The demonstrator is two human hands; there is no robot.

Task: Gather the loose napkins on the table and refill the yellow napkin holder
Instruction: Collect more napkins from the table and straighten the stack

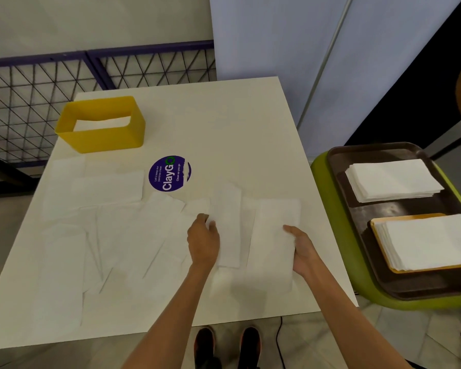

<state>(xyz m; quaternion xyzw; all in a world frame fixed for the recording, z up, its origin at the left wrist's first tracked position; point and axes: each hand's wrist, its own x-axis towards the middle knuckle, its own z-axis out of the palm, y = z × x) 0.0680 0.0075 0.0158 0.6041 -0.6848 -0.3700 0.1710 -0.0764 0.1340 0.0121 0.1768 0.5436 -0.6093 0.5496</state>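
White paper napkins [112, 235] lie loose across the near half of the white table [224, 123], long axes mostly near-to-far. Left hand [202, 241] pinches one napkin's left edge. Right hand [302, 249] grips the right edge of the neighbouring one. Yellow rectangular plastic napkin holder [101, 139] stands far left, well apart from both hands, with the left hand nearer it.

Left of the left hand [203, 237], napkins [112, 235] wash out against the counter [224, 123]; right of the right hand [301, 249], the tray [362, 209] runs off-frame.
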